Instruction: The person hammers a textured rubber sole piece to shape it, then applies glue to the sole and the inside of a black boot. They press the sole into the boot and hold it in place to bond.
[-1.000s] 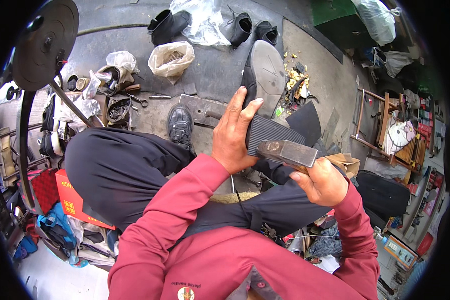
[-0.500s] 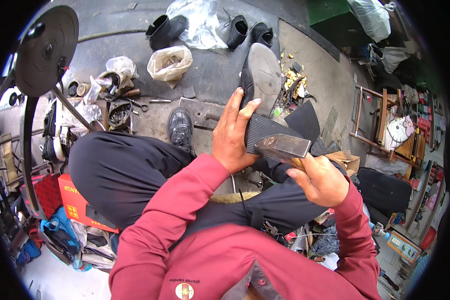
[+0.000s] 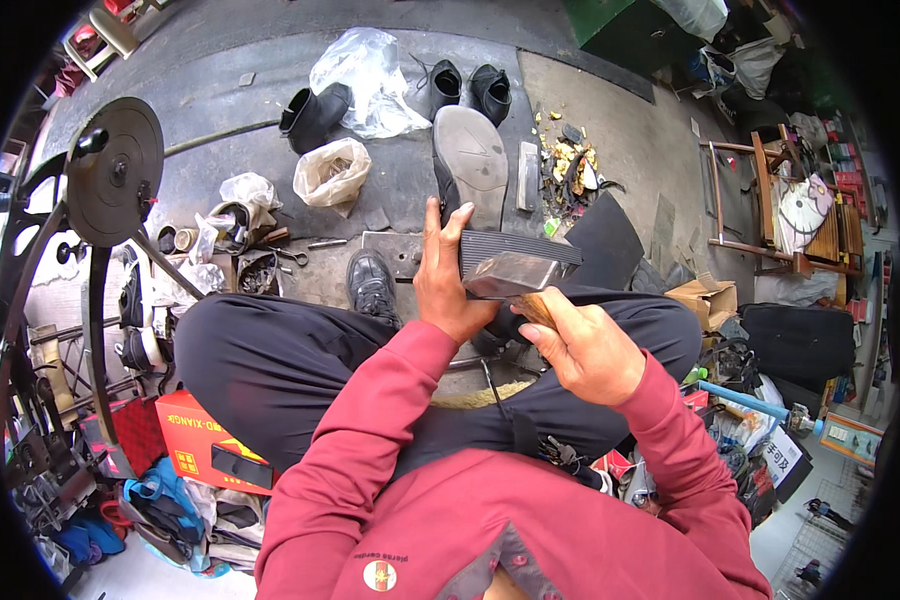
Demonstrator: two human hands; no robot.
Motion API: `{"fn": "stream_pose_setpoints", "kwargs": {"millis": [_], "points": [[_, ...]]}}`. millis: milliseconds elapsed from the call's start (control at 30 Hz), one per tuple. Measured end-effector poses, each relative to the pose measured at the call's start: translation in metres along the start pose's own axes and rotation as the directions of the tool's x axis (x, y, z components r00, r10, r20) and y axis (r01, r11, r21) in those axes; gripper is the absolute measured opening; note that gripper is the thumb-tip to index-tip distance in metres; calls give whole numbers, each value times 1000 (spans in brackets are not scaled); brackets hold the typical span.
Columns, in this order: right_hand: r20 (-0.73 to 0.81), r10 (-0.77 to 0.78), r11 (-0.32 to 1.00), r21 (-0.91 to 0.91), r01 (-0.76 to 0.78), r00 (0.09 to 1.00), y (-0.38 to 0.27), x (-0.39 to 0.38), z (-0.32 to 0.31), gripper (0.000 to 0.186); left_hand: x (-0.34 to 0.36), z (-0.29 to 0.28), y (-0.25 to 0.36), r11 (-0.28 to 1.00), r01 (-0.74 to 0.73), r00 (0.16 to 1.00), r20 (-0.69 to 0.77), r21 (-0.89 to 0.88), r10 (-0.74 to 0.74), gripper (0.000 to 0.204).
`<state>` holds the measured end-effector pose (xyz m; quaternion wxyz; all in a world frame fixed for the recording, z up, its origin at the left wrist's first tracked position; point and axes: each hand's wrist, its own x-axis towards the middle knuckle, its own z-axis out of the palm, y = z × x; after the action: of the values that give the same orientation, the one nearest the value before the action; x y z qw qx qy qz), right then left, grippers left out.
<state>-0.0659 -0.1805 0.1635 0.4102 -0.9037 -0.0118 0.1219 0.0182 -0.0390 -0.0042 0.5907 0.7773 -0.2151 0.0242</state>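
Note:
An upside-down black shoe [image 3: 470,155] rests in front of me, its grey sole facing up and its toe pointing away. My left hand [image 3: 442,275] grips its heel end from the left, with two fingers stretched along the shoe's side. A black ribbed rubber piece [image 3: 540,247] lies across the heel and sticks out to the right. In my right hand [image 3: 592,345] is a hammer, held by its wooden handle close to the head. The steel hammer head [image 3: 513,272] is over the ribbed piece; whether they touch, I cannot tell.
Beyond the shoe are several black shoes [image 3: 315,115] and an open plastic bag [image 3: 332,175]. A metal bar [image 3: 527,175] lies beside a heap of scraps [image 3: 575,165]. A black machine wheel [image 3: 117,170] stands left, a folding wooden chair [image 3: 770,200] right.
The whole view has shifted. The shoe and my left hand have moved left, uncovering the metal bar. The hammer has come closer to my left hand.

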Motion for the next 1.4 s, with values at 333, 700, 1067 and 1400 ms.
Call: {"fn": "stream_pose_setpoints", "kwargs": {"millis": [333, 700, 1067, 1400], "points": [[-24, 82, 990, -110, -84, 996, -9, -4, 14, 27, -2, 4, 1, 999, -34, 997, -71, -15, 33, 104], [-86, 9, 999, -36, -12, 996, -8, -4, 15, 22, -1, 6, -1, 999, -41, 996, -80, 1, 41, 102], [-104, -10, 996, -86, 1, 995, -9, -5, 11, 21, -2, 7, -2, 996, -86, 993, -75, 30, 88, 103], [-217, 2, 999, 33, 6, 976, -10, -14, 6, 26, 0, 7, -1, 999, -49, 996, -79, -11, 48, 104]]}}
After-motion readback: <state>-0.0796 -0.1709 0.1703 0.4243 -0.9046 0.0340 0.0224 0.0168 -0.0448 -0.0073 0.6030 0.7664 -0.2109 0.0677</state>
